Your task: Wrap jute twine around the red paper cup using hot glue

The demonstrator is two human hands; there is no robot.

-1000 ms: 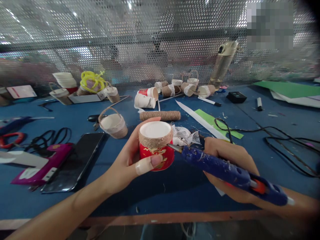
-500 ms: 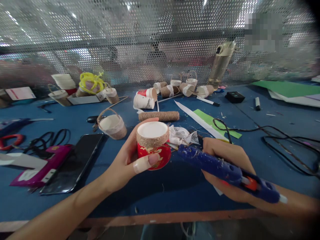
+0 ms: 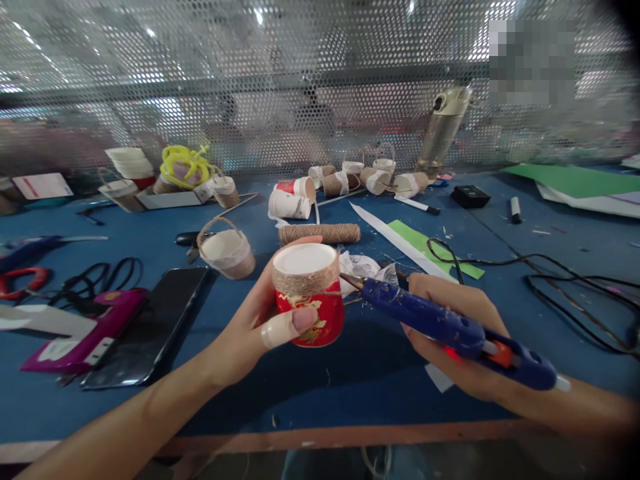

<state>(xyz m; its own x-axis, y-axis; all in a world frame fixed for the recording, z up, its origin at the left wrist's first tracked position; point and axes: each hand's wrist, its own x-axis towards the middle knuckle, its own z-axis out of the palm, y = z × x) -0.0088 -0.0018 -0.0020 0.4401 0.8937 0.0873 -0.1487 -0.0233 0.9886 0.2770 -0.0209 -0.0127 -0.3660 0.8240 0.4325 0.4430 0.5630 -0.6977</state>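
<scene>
My left hand point(image 3: 260, 320) grips an upside-down red paper cup point(image 3: 310, 300) with a band of brown twine wound around its upper part. A bandage wraps the thumb that presses on the cup's red side. My right hand point(image 3: 450, 327) is closed around a blue hot glue gun point(image 3: 450, 327). Its metal nozzle points left and sits at the twine band on the cup's right side. Both are held above the blue table point(image 3: 350, 373).
A twine spool point(image 3: 320, 233) and a twine-wrapped cup basket point(image 3: 226, 250) lie behind the cup. A black phone point(image 3: 150, 320), a magenta glue gun point(image 3: 85, 337) and cables lie left. Several finished cups point(image 3: 360, 179), a bottle point(image 3: 443, 130), green paper point(image 3: 435, 250) and a black cord point(image 3: 565, 280) lie beyond and right.
The glue gun's nozzle has lifted slightly and moved along the twine band. The cup has turned a little in my left hand and sits more upright.
</scene>
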